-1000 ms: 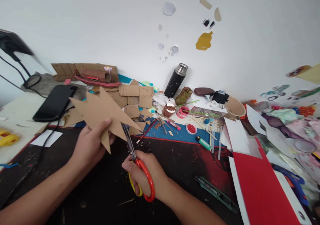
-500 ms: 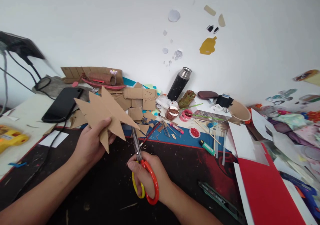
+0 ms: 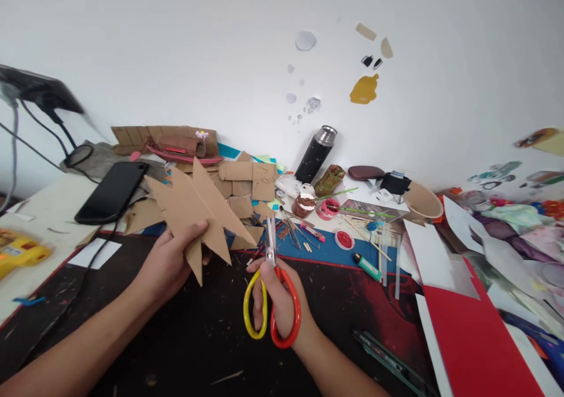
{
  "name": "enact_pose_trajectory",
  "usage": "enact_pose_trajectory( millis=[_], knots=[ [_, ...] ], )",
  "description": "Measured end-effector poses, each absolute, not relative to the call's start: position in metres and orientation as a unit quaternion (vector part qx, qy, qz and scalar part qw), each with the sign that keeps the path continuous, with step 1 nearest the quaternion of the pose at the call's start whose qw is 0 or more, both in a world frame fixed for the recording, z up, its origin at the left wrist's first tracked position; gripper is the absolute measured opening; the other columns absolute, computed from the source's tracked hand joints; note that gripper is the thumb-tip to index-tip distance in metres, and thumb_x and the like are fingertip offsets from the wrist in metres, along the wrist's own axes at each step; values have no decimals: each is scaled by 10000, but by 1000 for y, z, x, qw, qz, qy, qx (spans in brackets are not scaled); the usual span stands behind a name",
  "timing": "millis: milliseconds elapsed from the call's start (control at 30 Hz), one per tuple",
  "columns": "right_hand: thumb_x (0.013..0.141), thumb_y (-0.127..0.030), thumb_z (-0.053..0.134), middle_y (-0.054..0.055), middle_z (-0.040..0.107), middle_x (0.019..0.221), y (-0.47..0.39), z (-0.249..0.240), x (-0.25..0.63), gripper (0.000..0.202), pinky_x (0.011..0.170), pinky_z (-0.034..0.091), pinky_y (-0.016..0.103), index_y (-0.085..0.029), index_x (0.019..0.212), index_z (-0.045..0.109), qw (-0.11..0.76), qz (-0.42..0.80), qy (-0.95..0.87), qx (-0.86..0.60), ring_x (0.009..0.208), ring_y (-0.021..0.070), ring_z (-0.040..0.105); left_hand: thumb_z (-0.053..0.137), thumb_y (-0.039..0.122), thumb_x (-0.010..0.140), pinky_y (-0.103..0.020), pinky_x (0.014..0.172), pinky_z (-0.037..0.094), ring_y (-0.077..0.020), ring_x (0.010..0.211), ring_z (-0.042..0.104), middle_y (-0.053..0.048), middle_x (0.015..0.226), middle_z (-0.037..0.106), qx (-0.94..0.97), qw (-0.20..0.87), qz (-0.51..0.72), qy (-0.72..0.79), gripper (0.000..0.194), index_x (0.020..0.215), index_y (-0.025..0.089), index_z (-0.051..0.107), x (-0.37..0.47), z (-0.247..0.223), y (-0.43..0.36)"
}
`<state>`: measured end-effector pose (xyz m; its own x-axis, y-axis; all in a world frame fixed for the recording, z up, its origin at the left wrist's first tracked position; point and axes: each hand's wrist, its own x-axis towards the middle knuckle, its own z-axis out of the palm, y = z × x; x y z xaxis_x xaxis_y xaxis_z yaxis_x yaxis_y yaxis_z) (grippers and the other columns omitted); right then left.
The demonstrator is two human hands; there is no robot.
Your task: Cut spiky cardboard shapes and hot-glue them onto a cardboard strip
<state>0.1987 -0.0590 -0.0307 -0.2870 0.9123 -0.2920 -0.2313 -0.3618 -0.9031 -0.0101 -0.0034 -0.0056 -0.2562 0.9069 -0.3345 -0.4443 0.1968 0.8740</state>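
Note:
My left hand [image 3: 174,262] grips a jagged, pointed piece of cardboard [image 3: 194,209], thumb on top and fingers beneath. In my right hand [image 3: 284,297] are scissors [image 3: 270,256] with one yellow and one red handle loop. Their blades point away from me, slightly parted, to the right of the cardboard and not touching it. Beyond both hands lie flat cardboard scraps [image 3: 240,206] and a small red boat model [image 3: 185,155].
A black phone [image 3: 111,191] and a yellow tool [image 3: 20,250] lie at left. Behind are a black flask [image 3: 315,153], paint jars [image 3: 304,202] and thin sticks. A green cutter [image 3: 392,359] and red sheet [image 3: 467,326] lie at right.
The scissors have moved right, away from the cardboard's tip, and their handles have spread wider. My left hand and the cardboard have shifted slightly right and down.

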Motion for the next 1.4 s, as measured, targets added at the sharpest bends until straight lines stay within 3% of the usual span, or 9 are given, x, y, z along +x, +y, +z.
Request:
enact_pose_trajectory(
  millis=[200, 400, 567, 767, 1067, 1233, 1400],
  knots=[
    [930, -1011, 705, -78, 584, 542, -55, -34, 201, 881, 381, 424, 230, -165, 1175, 696, 424, 696, -377, -441, 348, 131, 510, 1040, 443, 648, -279, 425, 525, -175, 490, 612, -89, 717, 789, 267, 608, 528, 529, 425, 826, 164, 773, -8, -8, -10],
    [898, -961, 782, -66, 601, 535, -56, -24, 201, 808, 386, 447, 238, -186, 1106, 684, 403, 689, -401, -449, 359, 146, 544, 1062, 460, 583, -280, 415, 521, -221, 566, 706, -169, 923, 888, 262, 615, 492, 557, 539, 954, 164, 806, -7, -11, -14],
    [941, -852, 801, -66, 603, 514, -57, -18, 201, 678, 396, 444, 235, -199, 1071, 676, 400, 684, -400, -460, 361, 145, 540, 1086, 510, 563, -277, 417, 521, -219, 554, 689, -149, 796, 842, 294, 618, 484, 545, 530, 841, 155, 809, -7, -11, -14],
    [944, -793, 828, -84, 585, 504, -57, -15, 200, 617, 409, 443, 231, -210, 1048, 656, 385, 684, -396, -476, 366, 135, 524, 1081, 397, 594, -268, 399, 525, -190, 526, 650, -83, 771, 811, 265, 626, 487, 548, 425, 830, 184, 799, -7, -11, -13],
    [974, -797, 794, -71, 581, 494, -58, -16, 202, 613, 440, 441, 237, -200, 1050, 676, 382, 677, -419, -469, 385, 144, 536, 1067, 356, 629, -335, 532, 651, -269, 619, 768, -154, 841, 872, 215, 692, 449, 524, 378, 889, 163, 872, -12, -16, -14],
    [971, -802, 801, -70, 590, 501, -59, -18, 200, 630, 439, 439, 235, -190, 1065, 680, 382, 673, -423, -472, 387, 142, 536, 1094, 305, 561, -356, 675, 726, -300, 709, 829, -160, 848, 886, 198, 696, 447, 526, 398, 880, 155, 910, -8, -10, -15],
    [979, -851, 774, -70, 597, 520, -59, -21, 200, 676, 430, 449, 235, -192, 1092, 672, 386, 669, -433, -464, 390, 142, 547, 1105, 293, 520, -332, 621, 707, -290, 689, 819, -135, 820, 887, 208, 673, 470, 532, 368, 804, 183, 899, -10, -5, -12]
  ],
)
